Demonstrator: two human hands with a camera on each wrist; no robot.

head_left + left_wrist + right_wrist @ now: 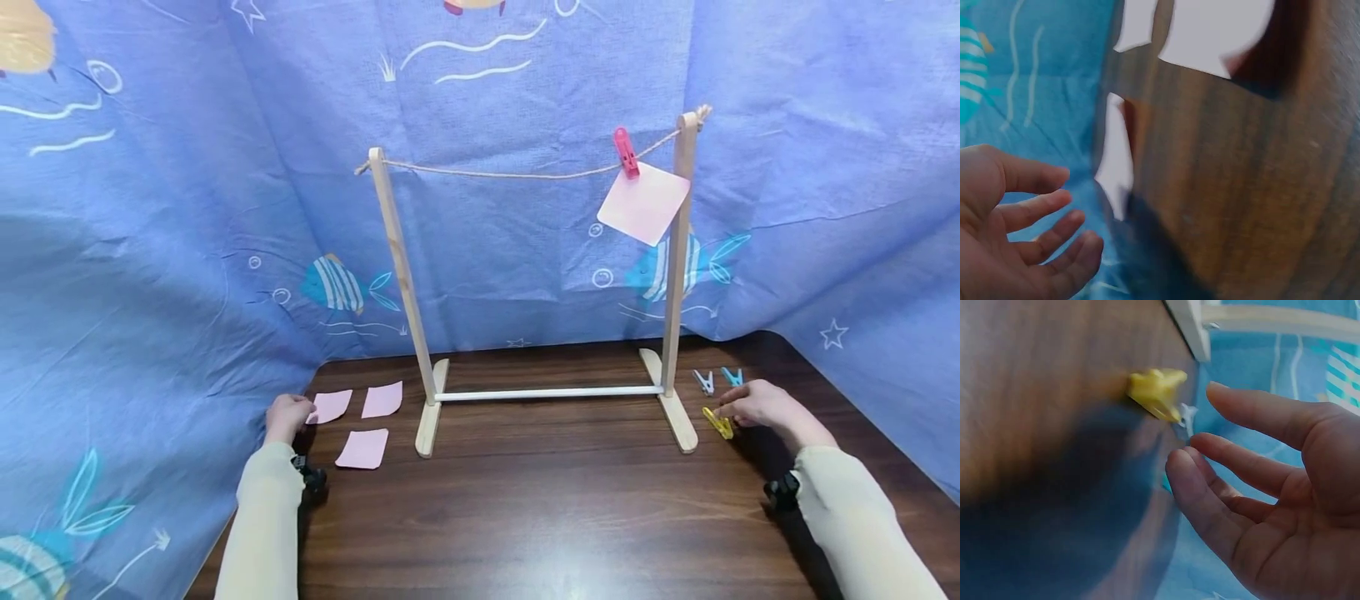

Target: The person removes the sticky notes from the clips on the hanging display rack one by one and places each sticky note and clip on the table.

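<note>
My left hand (288, 417) hovers at the left edge of a pink paper square (332, 406), its fingers loosely bent and holding nothing. In the left wrist view that paper (1116, 156) shows just beyond the fingertips. Two more pink squares, one behind (382, 400) and one in front (363, 449), lie to its right. On the other side, my right hand (761, 410) is beside a yellow clothespin (717, 423). The right wrist view shows a gap between the spread thumb and fingers and the yellow clothespin (1159, 392).
A wooden stand (401, 267) with a string (517, 176) between its posts stands mid-table. A pink clothespin (626, 152) holds a paper square (645, 204) on the string. White (703, 382) and blue (732, 377) clothespins lie behind the yellow one. Blue cloth (525, 250) surrounds the table.
</note>
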